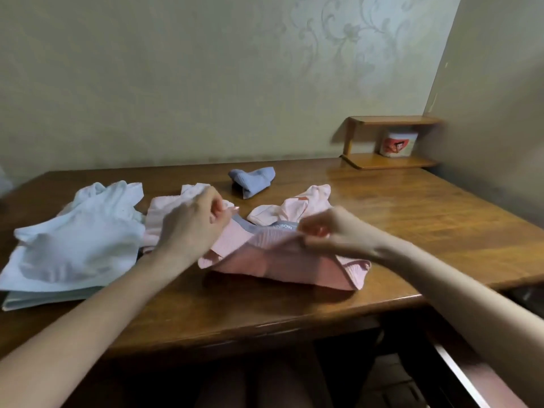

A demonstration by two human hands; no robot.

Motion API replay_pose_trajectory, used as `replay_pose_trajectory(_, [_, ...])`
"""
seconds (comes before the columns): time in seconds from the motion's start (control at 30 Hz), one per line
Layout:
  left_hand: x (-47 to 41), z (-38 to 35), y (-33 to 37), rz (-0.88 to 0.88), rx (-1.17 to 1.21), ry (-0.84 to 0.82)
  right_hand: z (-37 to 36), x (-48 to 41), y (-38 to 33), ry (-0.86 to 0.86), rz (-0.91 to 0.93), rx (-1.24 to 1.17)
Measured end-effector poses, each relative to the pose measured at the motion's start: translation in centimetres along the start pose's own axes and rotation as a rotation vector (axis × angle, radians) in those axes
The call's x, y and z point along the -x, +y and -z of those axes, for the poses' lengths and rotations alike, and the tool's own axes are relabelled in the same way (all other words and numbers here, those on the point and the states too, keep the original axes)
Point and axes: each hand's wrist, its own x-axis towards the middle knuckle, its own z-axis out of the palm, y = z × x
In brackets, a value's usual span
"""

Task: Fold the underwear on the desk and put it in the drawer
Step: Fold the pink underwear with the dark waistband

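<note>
Pink ribbed underwear (279, 262) with a grey waistband lies near the front middle of the wooden desk (412, 219). My left hand (191, 225) pinches its left waistband edge. My right hand (326, 229) pinches the fabric at the waistband's right side and lifts it a little. More pale pink underwear (297, 207) lies just behind, and another pale pink piece (160, 216) sits partly hidden under my left hand. A folded blue piece (253, 179) rests farther back. An open drawer (459, 366) shows at the lower right, below the desk edge.
A heap of white and light blue garments (76, 240) covers the desk's left side. A small wooden corner shelf (388, 142) holding a white jar (399, 144) stands at the back right against the walls.
</note>
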Motion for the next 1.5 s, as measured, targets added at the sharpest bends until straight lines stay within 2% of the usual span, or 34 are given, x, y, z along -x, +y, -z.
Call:
replay_pose_trajectory(0.03, [-0.7, -0.3, -0.5, 0.089, -0.171, 0.023, 0.6, -1.6, 0.6, -0.022, -0.055, -0.054])
replay_pose_trajectory(0.07, [-1.0, -0.8, -0.8, 0.153, -0.268, -0.039, 0.9, -3.0, 1.2, -0.046, -0.083, -0.052])
replay_pose_trajectory(0.13, [-1.1, -2.1, -1.1, 0.223, -0.269, -0.200, 0.3, -5.6, 2.9, -0.106, -0.146, 0.034])
replay_pose_trajectory(0.2, [-0.9, -3.0, -1.2, 0.222, -0.132, -0.233, -0.7, -7.3, 4.9, -0.129, -0.236, 0.068])
replay_pose_trajectory(0.27, [-0.8, -2.9, -1.5, 0.217, 0.048, -0.205, -1.6, -8.1, 5.9, -0.054, -0.278, 0.026])
replay_pose_trajectory(0.37, [-1.0, -1.8, -2.6, 0.213, 0.208, -0.202, -2.5, -7.8, 6.0, 0.129, -0.163, 0.124])
replay_pose_trajectory(0.47, [-1.2, -1.0, -3.1, 0.205, 0.287, -0.220, -4.2, -6.4, 6.0, 0.142, -0.010, 0.269])
replay_pose_trajectory(0.53, [-1.5, -0.6, -2.6, 0.197, 0.290, -0.200, -4.8, -5.5, 6.6, 0.133, 0.033, 0.224])
replay_pose_trajectory(0.63, [-1.9, -0.7, -0.7, 0.106, 0.320, -0.142, -3.8, -5.2, 7.3, 0.184, -0.011, 0.126])
replay_pose_trajectory(0.67, [-2.0, -1.0, 0.2, 0.052, 0.395, -0.175, -3.2, -5.2, 7.6, 0.232, -0.044, 0.118])
replay_pose_trajectory(0.73, [-2.0, -1.9, 2.4, -0.029, 0.643, -0.375, -1.5, -5.1, 8.3, 0.304, -0.167, 0.198])
replay_pose_trajectory(0.77, [-1.9, -2.7, 3.3, -0.063, 0.740, -0.477, -0.6, -4.9, 8.6, 0.290, -0.268, 0.254])
replay_pose_trajectory(0.8, [-1.7, -3.5, 3.8, -0.122, 0.753, -0.512, 0.1, -4.7, 8.9, 0.246, -0.377, 0.275])
replay_pose_trajectory(0.87, [-1.6, -5.0, 3.5, -0.256, 0.684, -0.433, 0.8, -4.1, 9.2, 0.140, -0.551, 0.211])
replay_pose_trajectory(0.97, [-1.5, -6.0, 1.8, -0.348, 0.614, -0.352, 0.9, -3.6, 9.8, 0.065, -0.658, 0.157])
replay_pose_trajectory(1.03, [-1.5, -6.3, 0.9, -0.474, 0.435, -0.448, 0.8, -3.5, 9.8, -0.001, -0.672, 0.119])
replay_pose_trajectory(1.1, [-1.3, -6.9, 0.5, -0.580, 0.187, -0.636, 0.9, -3.5, 9.6, -0.048, -0.687, 0.070])
replay_pose_trajectory(1.17, [-1.0, -7.6, 0.3, -0.558, 0.073, -0.731, 1.2, -3.3, 9.1, -0.049, -0.689, 0.002])
replay_pose_trajectory(1.3, [-0.8, -8.2, 1.5, -0.499, -0.004, -0.701, 2.7, -3.3, 7.0, -0.032, -0.647, -0.435])
replay_pose_trajectory(1.33, [-0.9, -8.0, 1.7, -0.478, 0.013, -0.712, 2.8, -3.5, 6.5, -0.045, -0.633, -0.511])
replay_pose_trajectory(1.4, [-1.1, -7.3, 1.8, -0.396, 0.193, -0.716, 2.3, -4.3, 5.3, -0.054, -0.607, -0.556])
replay_pose_trajectory(1.43, [-1.2, -6.6, 1.7, -0.319, 0.332, -0.651, 2.0, -4.7, 4.8, -0.049, -0.591, -0.553])
replay_pose_trajectory(1.5, [-1.6, -5.0, 1.1, -0.193, 0.561, -0.389, 1.6, -5.3, 4.6, -0.031, -0.579, -0.537])
